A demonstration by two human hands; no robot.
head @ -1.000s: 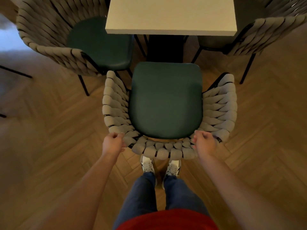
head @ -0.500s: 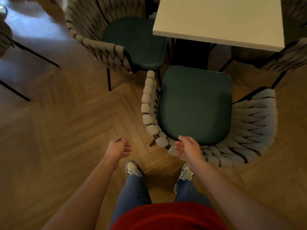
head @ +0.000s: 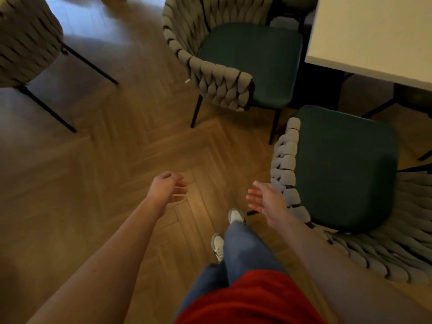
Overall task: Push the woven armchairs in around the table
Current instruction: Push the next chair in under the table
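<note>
A woven grey armchair with a dark green seat (head: 346,169) stands at the right, its seat front close to the white table (head: 374,36). A second such armchair (head: 224,64) stands at the table's left side, its seat partly under the tabletop edge. My left hand (head: 167,190) hangs over bare floor with loosely curled fingers and holds nothing. My right hand (head: 266,199) is spread open just left of the near armchair's woven back, not gripping it.
Another woven chair (head: 25,40) on thin black legs stands at the far left. Black legs of a further chair (head: 420,160) show at the right edge. Herringbone wood floor (head: 117,164) lies between the chairs. My feet (head: 224,232) are mid-step.
Both hands let go of the near armchair's back and came off it. My view and body have swung left, so the table and chairs now sit further right.
</note>
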